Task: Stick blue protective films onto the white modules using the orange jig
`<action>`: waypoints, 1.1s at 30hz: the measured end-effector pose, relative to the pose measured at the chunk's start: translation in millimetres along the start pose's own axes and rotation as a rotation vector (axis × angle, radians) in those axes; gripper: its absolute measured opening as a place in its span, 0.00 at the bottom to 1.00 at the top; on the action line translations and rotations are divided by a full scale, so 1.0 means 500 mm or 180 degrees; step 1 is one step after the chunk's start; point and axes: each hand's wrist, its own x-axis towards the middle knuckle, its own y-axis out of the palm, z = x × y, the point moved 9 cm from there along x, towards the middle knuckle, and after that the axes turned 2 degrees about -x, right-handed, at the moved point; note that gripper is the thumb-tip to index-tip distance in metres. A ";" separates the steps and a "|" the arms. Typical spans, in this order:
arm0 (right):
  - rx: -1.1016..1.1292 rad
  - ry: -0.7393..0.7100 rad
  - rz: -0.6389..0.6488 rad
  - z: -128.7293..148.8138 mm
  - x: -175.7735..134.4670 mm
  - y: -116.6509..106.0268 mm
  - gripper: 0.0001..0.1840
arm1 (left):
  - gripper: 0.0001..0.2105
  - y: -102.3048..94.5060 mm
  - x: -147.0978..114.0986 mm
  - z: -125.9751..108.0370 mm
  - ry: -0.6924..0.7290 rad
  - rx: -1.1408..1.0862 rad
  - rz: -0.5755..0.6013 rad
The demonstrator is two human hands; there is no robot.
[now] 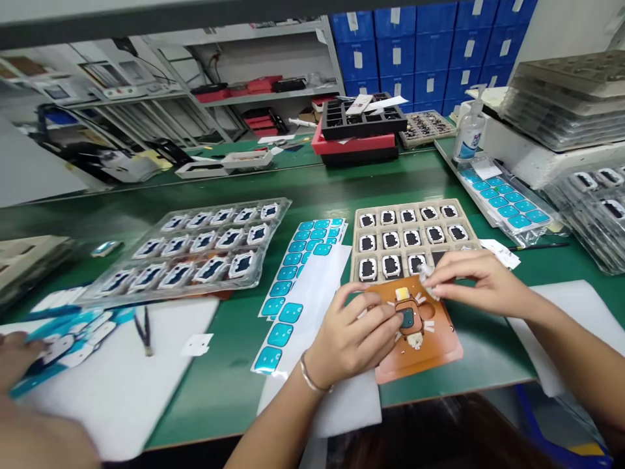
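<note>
An orange fixture plate (439, 348) lies at the table's front edge, with a small dark rounded-square part (409, 317) seated in its middle and pale strips around it. My left hand (359, 332) is over the plate's left side, fingers curled together, their tips at the dark part's left edge; whatever they pinch is hidden. Above the plate's upper right, my right hand (469, 280) pinches a small crumpled whitish piece (426, 273) between thumb and fingers. Just behind, a beige tray (355, 251) carries rows of white-framed dark parts.
Sheets of blue stickers (286, 286) lie left of the fixture. Farther left is a clear tray (254, 277) of similar parts. Black tweezers (145, 331) rest on a white mat (122, 397), beside another person's hand (19, 355). A pump bottle (469, 133) and stacked trays (566, 98) stand right.
</note>
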 end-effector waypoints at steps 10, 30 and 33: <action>-0.0444 0.0180 0.0619 -0.006 -0.009 0.022 0.09 | 0.10 0.037 -0.005 -0.004 0.0033 -0.0363 0.0675; -0.1664 -0.0225 0.0368 0.010 -0.020 0.005 0.12 | 0.25 0.044 -0.004 0.002 -0.0121 -0.0845 0.0800; -0.1668 -0.0151 0.0461 0.006 -0.022 0.013 0.13 | 0.22 0.041 0.000 0.003 -0.0085 -0.0710 0.0736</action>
